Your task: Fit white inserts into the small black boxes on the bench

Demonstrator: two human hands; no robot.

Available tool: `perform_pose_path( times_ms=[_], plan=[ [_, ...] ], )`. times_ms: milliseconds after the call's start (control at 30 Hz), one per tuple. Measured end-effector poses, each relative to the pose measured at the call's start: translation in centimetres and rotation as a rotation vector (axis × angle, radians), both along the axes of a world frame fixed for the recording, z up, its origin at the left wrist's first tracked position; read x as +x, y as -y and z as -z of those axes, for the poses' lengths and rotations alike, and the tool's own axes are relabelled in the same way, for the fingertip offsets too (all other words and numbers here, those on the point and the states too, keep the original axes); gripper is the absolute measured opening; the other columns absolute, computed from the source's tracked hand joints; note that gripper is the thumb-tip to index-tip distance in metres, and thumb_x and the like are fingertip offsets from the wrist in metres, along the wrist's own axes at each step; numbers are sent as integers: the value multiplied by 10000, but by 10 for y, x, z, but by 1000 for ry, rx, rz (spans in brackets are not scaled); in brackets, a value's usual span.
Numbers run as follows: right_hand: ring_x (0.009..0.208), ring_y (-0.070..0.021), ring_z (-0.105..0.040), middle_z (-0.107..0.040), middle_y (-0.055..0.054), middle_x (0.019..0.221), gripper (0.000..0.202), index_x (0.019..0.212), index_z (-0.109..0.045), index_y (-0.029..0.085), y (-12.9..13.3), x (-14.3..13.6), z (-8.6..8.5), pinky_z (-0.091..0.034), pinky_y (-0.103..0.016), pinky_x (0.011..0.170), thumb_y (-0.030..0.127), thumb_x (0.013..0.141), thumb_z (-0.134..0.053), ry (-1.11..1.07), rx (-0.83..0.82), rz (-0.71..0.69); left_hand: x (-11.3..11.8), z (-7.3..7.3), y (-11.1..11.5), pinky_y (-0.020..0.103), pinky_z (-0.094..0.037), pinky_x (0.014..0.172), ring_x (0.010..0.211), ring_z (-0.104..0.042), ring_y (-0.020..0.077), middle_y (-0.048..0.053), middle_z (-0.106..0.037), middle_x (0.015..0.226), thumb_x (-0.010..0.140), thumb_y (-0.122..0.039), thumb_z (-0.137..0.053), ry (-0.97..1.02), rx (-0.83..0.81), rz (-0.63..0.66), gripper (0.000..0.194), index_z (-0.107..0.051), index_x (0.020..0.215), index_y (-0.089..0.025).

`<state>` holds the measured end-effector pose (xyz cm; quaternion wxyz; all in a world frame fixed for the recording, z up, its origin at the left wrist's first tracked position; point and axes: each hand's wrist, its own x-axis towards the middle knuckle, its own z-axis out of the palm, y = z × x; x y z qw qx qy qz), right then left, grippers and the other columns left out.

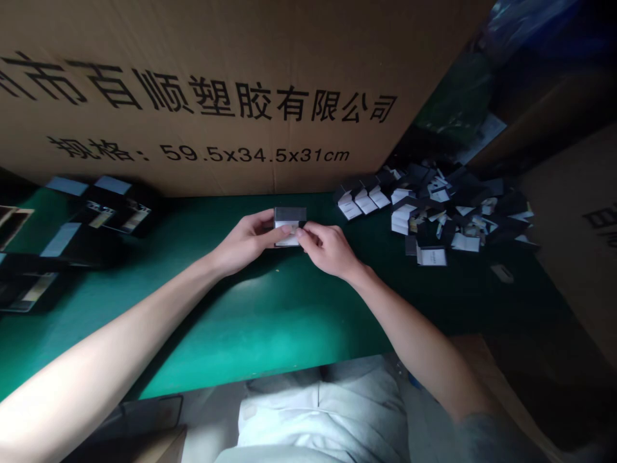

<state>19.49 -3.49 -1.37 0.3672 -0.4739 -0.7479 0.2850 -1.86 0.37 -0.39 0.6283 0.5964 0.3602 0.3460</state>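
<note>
Both my hands meet over the green table, holding a small black box (290, 214) with a white inner face turned towards me. My left hand (245, 241) grips its left side, the thumb lying across the white part. On the right edge, my right hand (330, 247) pinches with thumb and index finger. Fingers hide the lower middle of the box, so I cannot make out any small piece between them. To the right, a loose heap of similar black-and-white boxes (463, 212) lies on the table, with several standing in a row (365, 198) at its left.
A large printed cardboard carton (216, 45) walls off the back of the green table (231, 328). Larger dark boxes (118, 206) stand at the left. A small pale tag (502, 273) lies at the right, near another carton (578, 212).
</note>
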Motion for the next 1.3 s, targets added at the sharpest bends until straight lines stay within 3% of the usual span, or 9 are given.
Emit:
perform_pose_path(
  times_ms=[167, 600, 867, 1300],
  plan=[
    [574, -112, -538, -602, 17, 679, 339, 808, -511, 234, 0, 1, 1, -336, -263, 585, 428, 1085, -484, 14, -8, -3, 1, 1, 0, 276, -594, 794, 908, -726, 210, 68, -792, 992, 863, -501, -869, 34, -36, 0, 475, -810, 1221, -195],
    [599, -119, -553, -614, 8, 689, 385, 774, -494, 236, -1, 2, 1, -341, -270, 618, 447, 1093, -452, 37, -33, 9, 0, 3, 0, 347, -611, 922, 1029, -758, 255, 86, -816, 1121, 863, -488, -868, 75, -90, 3, 493, -803, 1264, -210],
    [609, -131, -567, -619, 1, 689, 470, 761, -495, 239, -1, 2, 2, -366, -274, 629, 551, 1105, -424, 20, -31, 2, -2, 4, -1, 265, -559, 750, 861, -717, 192, 52, -795, 972, 850, -421, -886, 57, -54, 5, 330, -817, 1078, -193],
    [611, -126, -568, -621, 2, 686, 435, 754, -498, 234, -2, 3, 4, -366, -273, 634, 494, 1097, -437, 21, -26, 1, -3, 4, -1, 252, -543, 712, 827, -706, 176, 55, -792, 966, 867, -411, -872, 36, -30, 16, 324, -812, 1092, -185]
  ],
)
